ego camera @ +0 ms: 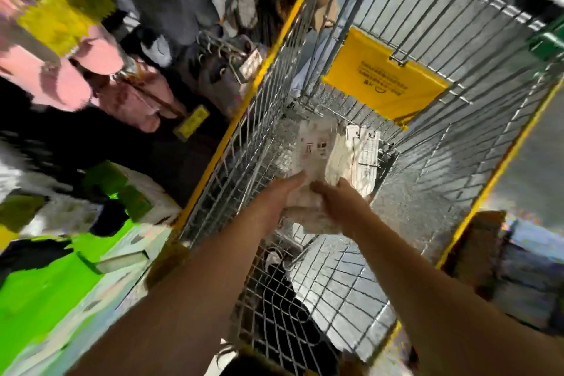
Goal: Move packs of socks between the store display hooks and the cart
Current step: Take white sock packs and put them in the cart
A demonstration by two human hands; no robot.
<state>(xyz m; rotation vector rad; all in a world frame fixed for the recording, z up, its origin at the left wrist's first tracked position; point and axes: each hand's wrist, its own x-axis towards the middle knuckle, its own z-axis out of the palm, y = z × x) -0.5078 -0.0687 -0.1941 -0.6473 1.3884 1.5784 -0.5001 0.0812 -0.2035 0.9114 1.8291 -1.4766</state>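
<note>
Both hands, the left hand (285,192) and right hand (338,200), reach deep into the wire cart (476,143) and grip a pale pack of socks (311,159) between them, seemingly gathering it for lifting out, which calls for a straight rise clear of the close yellow-edged mesh walls toward the blurred display hooks (219,49) at left.

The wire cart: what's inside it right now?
Inside the wire cart, both hands, left and right, grip a white sock pack. Another white pack lies beside it. A yellow sign hangs on the far wall. Anything beneath the packs is hidden.
</note>
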